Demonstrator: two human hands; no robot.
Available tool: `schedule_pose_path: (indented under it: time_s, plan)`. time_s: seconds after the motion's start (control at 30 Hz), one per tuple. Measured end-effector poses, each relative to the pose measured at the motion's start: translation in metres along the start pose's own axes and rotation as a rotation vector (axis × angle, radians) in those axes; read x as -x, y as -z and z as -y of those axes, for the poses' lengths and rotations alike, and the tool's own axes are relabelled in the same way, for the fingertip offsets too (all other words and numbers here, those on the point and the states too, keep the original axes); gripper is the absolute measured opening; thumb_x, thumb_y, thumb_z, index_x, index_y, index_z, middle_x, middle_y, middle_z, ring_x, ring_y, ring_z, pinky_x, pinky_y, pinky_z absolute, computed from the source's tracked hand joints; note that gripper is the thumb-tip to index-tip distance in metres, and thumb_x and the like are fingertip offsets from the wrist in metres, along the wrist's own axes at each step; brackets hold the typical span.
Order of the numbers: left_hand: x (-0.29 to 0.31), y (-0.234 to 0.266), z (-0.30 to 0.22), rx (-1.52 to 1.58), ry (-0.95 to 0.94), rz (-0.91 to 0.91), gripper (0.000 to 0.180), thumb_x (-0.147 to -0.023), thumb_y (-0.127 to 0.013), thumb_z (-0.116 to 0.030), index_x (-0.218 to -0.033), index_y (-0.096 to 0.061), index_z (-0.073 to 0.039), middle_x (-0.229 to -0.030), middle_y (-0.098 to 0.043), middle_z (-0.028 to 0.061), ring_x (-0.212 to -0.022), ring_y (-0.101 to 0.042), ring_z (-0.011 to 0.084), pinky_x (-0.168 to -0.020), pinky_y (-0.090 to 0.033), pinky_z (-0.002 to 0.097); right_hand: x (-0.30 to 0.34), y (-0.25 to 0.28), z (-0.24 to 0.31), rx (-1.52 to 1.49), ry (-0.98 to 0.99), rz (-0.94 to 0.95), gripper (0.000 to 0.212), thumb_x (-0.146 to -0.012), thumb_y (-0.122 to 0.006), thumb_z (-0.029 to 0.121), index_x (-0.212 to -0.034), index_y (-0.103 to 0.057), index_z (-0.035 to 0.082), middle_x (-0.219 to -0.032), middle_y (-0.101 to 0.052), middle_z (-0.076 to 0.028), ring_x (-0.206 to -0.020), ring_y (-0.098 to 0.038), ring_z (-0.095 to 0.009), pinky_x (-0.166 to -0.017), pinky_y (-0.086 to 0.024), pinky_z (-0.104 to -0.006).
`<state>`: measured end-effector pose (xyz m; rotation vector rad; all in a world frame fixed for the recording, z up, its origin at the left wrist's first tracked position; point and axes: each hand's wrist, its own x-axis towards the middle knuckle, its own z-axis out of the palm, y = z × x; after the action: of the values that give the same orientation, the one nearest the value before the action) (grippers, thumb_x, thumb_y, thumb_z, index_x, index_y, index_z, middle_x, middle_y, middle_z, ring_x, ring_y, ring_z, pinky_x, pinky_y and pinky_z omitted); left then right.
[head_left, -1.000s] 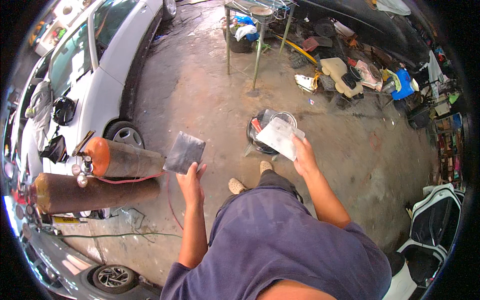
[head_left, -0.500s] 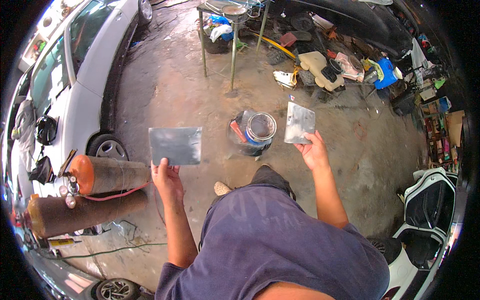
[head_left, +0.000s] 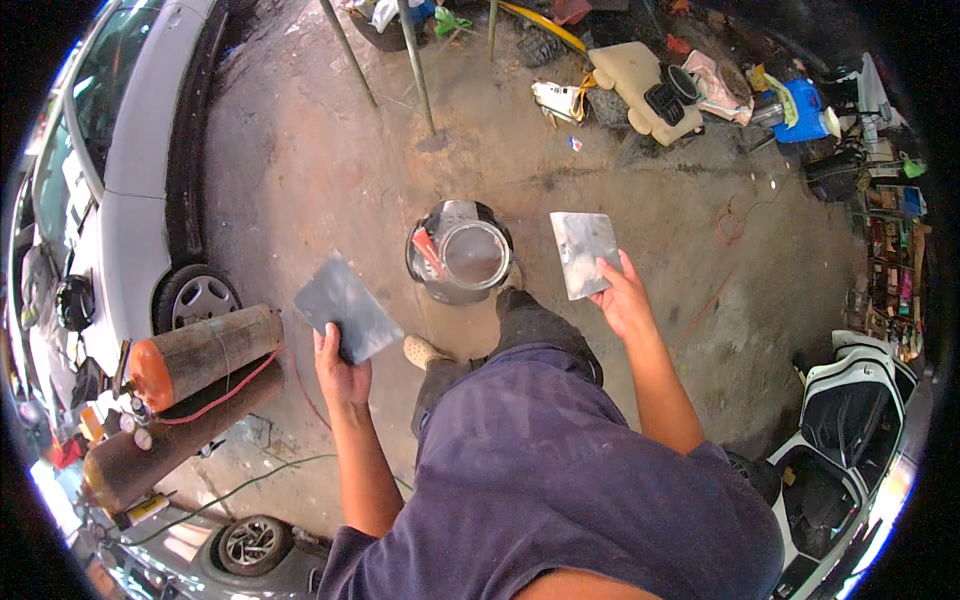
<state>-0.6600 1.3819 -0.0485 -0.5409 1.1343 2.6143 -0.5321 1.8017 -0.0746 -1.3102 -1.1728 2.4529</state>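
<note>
One broad concrete floor [head_left: 650, 210] runs under it all, and a pale car [head_left: 140, 150] looms along its left side. Near the wheel lie two gas cylinders, an orange-ended one [head_left: 215, 352] and a brown one [head_left: 170, 445]. Dead ahead, down by the person's feet, stands a black tub [head_left: 450, 291] with an open round can [head_left: 473, 225] in or on it; which, I can't tell.

Now the plates! Over on the left, the dark grey plate [head_left: 345, 305] has just swung from level to a diagonal slant, the left hand [head_left: 343, 375] pinching its lower edge, thumb on top, the other fingers mostly hidden beneath. Out right, the pale smudged plate [head_left: 583, 250] sits apart from the tub, the right hand [head_left: 627, 298] pinching its lower corner, thumb across the face, forefinger sticking up beside the edge. Half a second ago that plate looked closer to the can; the gap in view is wider now. So both hands stay occupied, neither touching the tub. Smallest of all, a red-handled tool [head_left: 428, 252] leans beside the can.
</note>
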Motion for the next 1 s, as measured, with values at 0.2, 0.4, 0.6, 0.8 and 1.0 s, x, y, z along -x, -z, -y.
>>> schedule_pose_path:
  time_s: [0.2,0.4,0.6,0.8,1.0]
  plan:
    - [0.006,-0.006,0.065,-0.098,0.124,-0.201,0.039,-0.099,-0.06,-0.013,-0.136,-0.047,-0.007,-0.119,-0.064,0.0076,-0.108,-0.064,0.0225,-0.093,-0.055,0.0402,-0.108,0.019,0.024,0.517,-0.168,0.103,0.045,-0.096,-0.062,0.019,-0.137,-0.048,0.005,-0.112,-0.066,-0.007,-0.1,-0.065,-0.018,-0.075,-0.054,-0.0335]
    - [0.01,0.013,0.137,-0.641,0.32,-0.183,0.024,-0.099,-0.06,-0.018,-0.116,-0.063,-0.001,-0.109,-0.068,0.007,-0.098,-0.064,0.0175,-0.09,-0.051,0.0331,-0.183,-0.027,0.003,1.257,0.11,0.473,0.035,-0.088,-0.063,0.02,-0.117,-0.061,0.0,-0.101,-0.071,-0.017,-0.093,-0.068,-0.027,-0.079,-0.052,-0.0386]
    - [-0.008,0.029,0.202,-1.522,0.06,0.304,0.029,-0.088,-0.068,-0.019,-0.11,-0.067,0.0,-0.134,-0.057,0.0189,-0.122,-0.055,0.035,-0.104,-0.043,0.0421,-0.202,-0.096,-0.051,1.376,-0.047,0.593,0.037,-0.085,-0.063,0.022,-0.117,-0.063,0.002,-0.1,-0.071,-0.015,-0.088,-0.068,-0.032,-0.077,-0.051,-0.0418]
    - [-0.049,0.071,0.244,-1.411,0.199,0.205,0.043,-0.083,-0.071,-0.027,-0.114,-0.069,0.003,-0.159,-0.023,0.0303,-0.138,-0.041,0.0419,-0.115,-0.034,0.0432,-0.227,-0.081,-0.093,0.703,-0.38,0.307,0.038,-0.089,-0.064,0.028,-0.124,-0.061,0.012,-0.113,-0.068,0.0,-0.104,-0.061,-0.017,-0.091,-0.044,-0.0398]
    - [-0.084,0.086,0.277,-1.043,0.287,0.075,0.06,-0.084,-0.073,-0.028,-0.125,-0.06,0.013,-0.163,-0.015,0.028,-0.138,-0.044,0.0368,-0.113,-0.035,0.0367,-0.261,-0.064,-0.119,0.606,-0.518,0.194,0.039,-0.093,-0.06,0.033,-0.127,-0.055,0.015,-0.125,-0.061,-0.003,-0.118,-0.054,-0.023,-0.1,-0.038,-0.0483]
